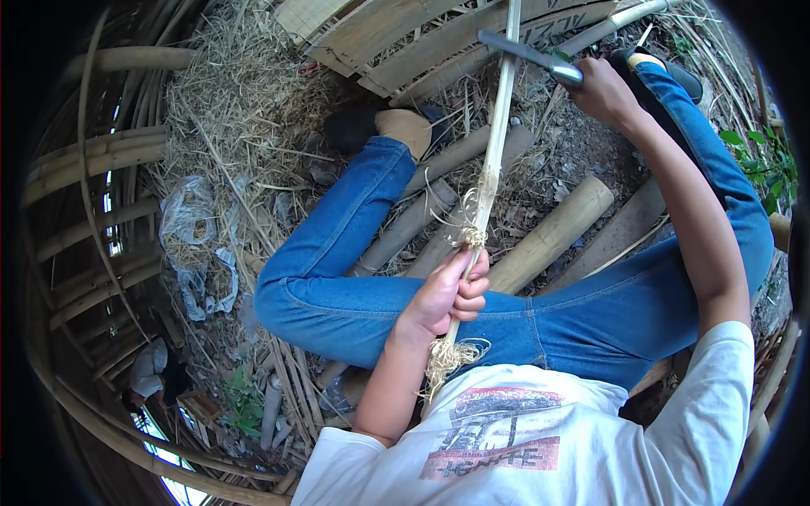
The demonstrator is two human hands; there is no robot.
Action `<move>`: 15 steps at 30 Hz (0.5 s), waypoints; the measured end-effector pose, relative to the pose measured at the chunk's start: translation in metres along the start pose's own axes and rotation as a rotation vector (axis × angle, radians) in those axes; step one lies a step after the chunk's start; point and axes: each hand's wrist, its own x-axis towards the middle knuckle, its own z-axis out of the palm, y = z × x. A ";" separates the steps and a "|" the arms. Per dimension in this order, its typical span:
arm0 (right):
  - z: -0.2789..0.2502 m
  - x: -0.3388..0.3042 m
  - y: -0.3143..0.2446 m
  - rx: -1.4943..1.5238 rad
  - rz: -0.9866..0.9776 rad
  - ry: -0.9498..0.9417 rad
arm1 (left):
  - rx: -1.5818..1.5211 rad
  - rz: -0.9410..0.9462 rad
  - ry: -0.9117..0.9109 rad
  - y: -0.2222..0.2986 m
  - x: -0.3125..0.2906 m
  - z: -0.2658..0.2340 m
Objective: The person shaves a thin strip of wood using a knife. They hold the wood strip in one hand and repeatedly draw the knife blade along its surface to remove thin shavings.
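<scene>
My left hand grips a long thin bamboo strip that runs from my lap up toward the top of the view. Curly shavings hang from the strip below and just above that hand. My right hand is raised at the upper right, closed on the handle of a metal blade that lies across the strip near its far end. I sit with legs in blue jeans spread on either side of the strip.
Thick bamboo poles lie on the ground under my legs. Dry straw and a crumpled plastic bag lie at the left. Wooden slats lie ahead. Curved bamboo strips frame the left side, and another person crouches at the lower left.
</scene>
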 end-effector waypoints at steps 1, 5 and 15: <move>0.000 0.000 0.000 -0.002 -0.003 -0.002 | -0.003 0.002 -0.001 0.000 0.000 0.001; 0.005 0.005 0.002 0.052 0.175 0.128 | -0.014 -0.003 0.001 0.001 0.002 0.001; 0.000 0.008 0.001 0.068 0.133 0.114 | 0.000 0.000 -0.025 -0.001 0.002 -0.003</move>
